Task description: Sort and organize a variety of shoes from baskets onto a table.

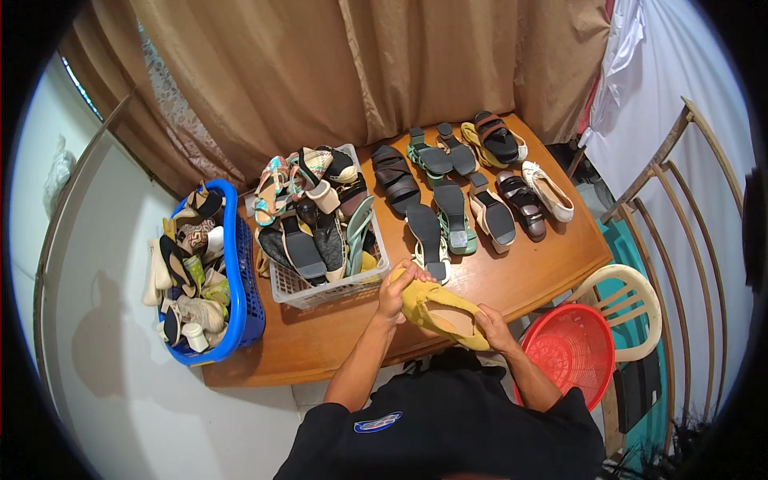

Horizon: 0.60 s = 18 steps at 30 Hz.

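Note:
A mustard-yellow flat shoe is held over the near edge of the wooden table by both my hands. My left hand grips its toe end next to the white basket. My right hand holds its heel end. Several sandals and heeled shoes lie in rows on the table beyond my hands. The white basket is packed with more shoes.
A blue basket full of shoes sits at the table's left end. A red basket rests on a cream plastic chair at the right. Brown curtains hang behind the table. A wooden chair frame stands at far right.

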### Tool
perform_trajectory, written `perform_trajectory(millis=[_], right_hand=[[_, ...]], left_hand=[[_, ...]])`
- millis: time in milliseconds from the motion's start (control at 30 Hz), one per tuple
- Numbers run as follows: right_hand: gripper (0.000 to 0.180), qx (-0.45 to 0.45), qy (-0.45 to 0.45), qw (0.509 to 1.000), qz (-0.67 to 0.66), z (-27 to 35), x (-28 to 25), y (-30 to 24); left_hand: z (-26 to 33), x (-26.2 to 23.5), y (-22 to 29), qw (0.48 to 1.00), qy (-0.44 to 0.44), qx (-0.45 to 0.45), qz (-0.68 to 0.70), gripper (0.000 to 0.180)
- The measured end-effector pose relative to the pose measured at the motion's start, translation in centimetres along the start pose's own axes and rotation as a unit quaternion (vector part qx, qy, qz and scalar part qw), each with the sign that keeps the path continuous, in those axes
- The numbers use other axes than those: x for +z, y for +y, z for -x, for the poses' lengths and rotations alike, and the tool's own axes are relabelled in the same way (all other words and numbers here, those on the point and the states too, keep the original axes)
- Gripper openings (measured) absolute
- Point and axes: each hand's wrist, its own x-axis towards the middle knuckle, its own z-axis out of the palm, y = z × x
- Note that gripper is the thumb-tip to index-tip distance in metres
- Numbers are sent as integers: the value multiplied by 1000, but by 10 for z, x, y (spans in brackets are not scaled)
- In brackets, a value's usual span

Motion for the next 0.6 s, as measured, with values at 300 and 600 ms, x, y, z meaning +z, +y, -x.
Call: perform_trajectory(millis=[300,600], right_hand=[[22,19,8,997,-80,-17,-19,-14],[26,-16,46,993,-104,-122,-83,-50]], left_hand=[[-45,6,-3,994,-54,-9,90,15],[-187,35,-14,993,43,109,-27,19]])
